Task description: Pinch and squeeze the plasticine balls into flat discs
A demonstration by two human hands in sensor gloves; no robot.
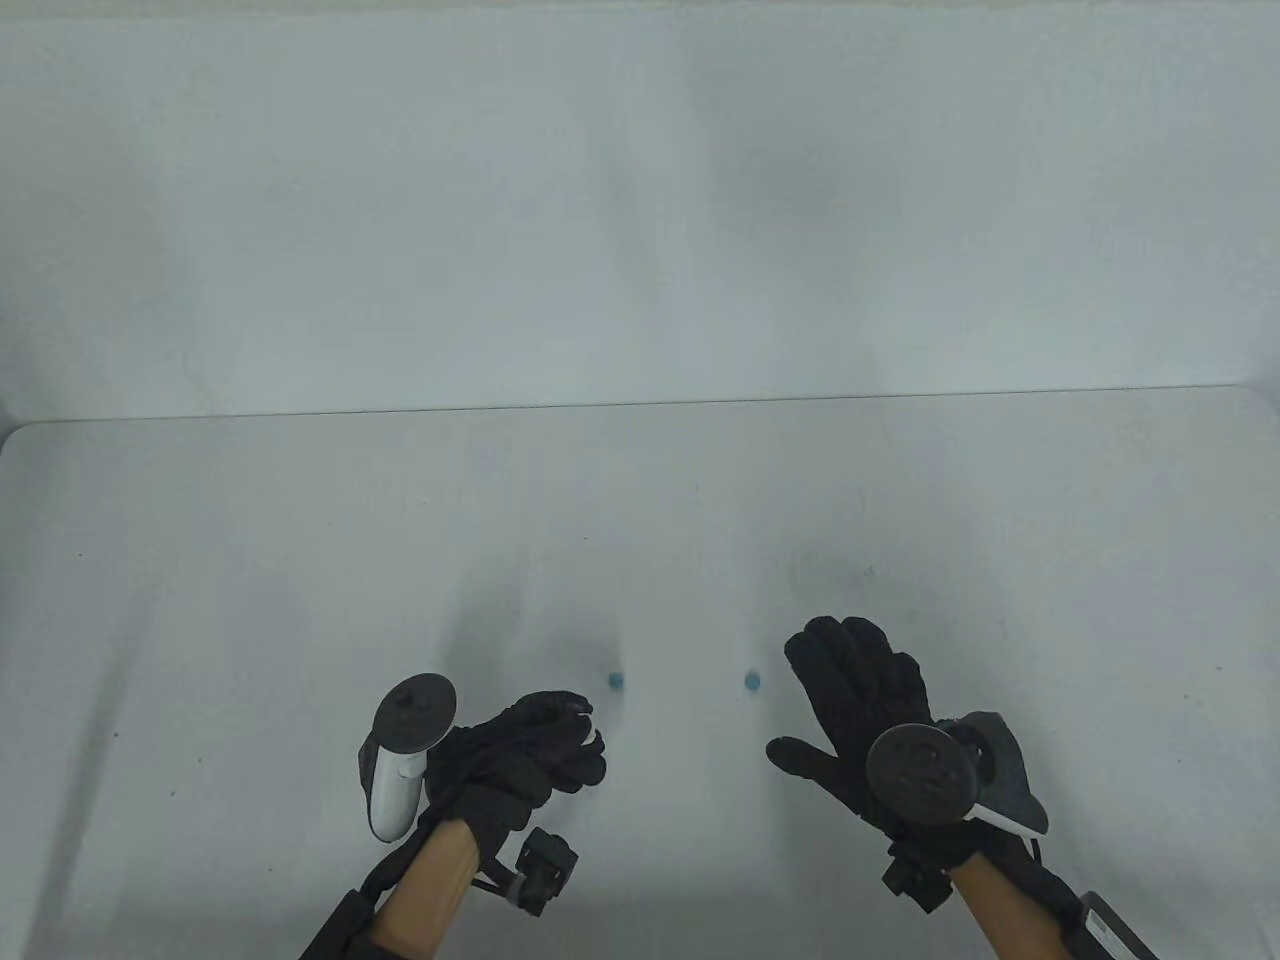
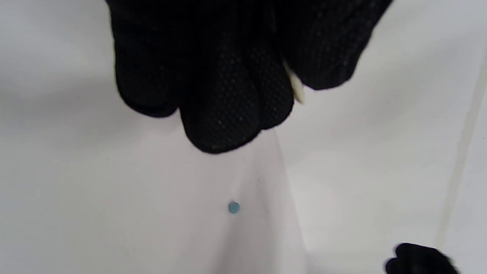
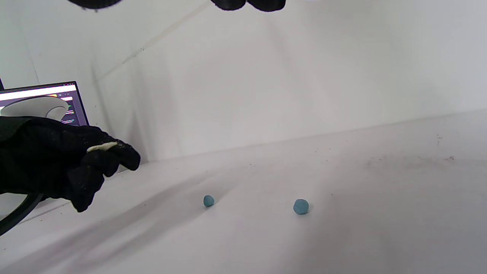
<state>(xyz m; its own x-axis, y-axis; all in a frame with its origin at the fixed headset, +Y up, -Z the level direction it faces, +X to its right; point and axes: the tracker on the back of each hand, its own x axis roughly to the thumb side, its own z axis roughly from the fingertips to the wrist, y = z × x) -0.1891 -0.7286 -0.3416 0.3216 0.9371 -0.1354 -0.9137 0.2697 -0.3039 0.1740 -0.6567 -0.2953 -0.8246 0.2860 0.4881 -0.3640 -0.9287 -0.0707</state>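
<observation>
While my left hand (image 1: 530,750) pinches a flattened white disc (image 3: 101,147) above the table (image 1: 200,600), my right hand (image 1: 850,700) hovers open and empty. Two blue balls (image 1: 616,680) (image 1: 752,681) sit between my hands; next comes picking one up to squeeze.

2 blue balls (image 1: 616,680) (image 1: 752,682) apart; white disc (image 3: 102,147) pinched.

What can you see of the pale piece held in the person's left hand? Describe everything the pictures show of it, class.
The pale piece is a thin, flat, cream-white sliver, soft-looking like pressed plasticine. The left hand pinches it between black gloved fingertips, held above the table and not touching it. Only its edge shows: a narrow strip in the right wrist view, a small pale flake in the left wrist view. Its full outline is hidden by the glove.
</observation>
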